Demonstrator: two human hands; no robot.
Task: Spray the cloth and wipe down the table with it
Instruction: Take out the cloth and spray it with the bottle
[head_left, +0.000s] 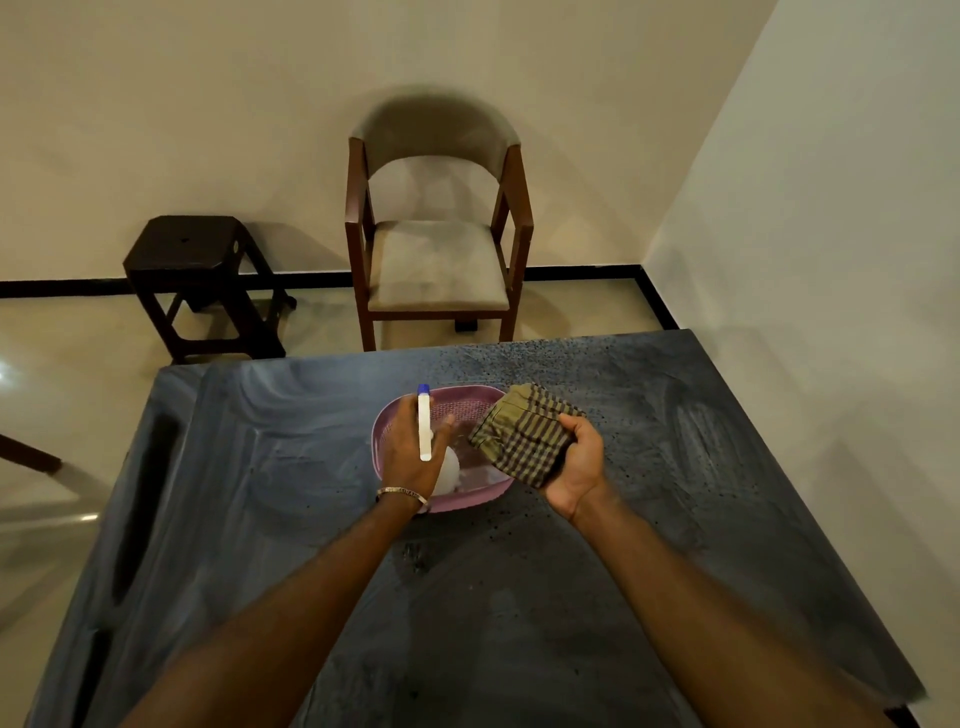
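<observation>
So, only the head view to go on here. The left hand (410, 447) was wrapped around a white spray bottle (425, 431) with a blue tip, holding it over a pink basket (387, 415) that sat near the middle of the dark table (675, 467). The bottle's long axis ran roughly away from the person, blue nozzle end at the far side, rounded white body tucked under the palm near the wrist. The right hand (576, 457) was gripping a folded checked cloth (524, 434), fingers curled round its near edge, holding it up just right of the basket and close beside the bottle.

Progress-wise, I'd say it was early: both things were in hand, but I couldn't tell whether the cloth was damp yet. The tabletop had pale smeary streaks and dark specks all over, so the wiping looked mostly undone. A wooden chair (441, 234) and a dark stool (197, 260) stood behind against the wall.
</observation>
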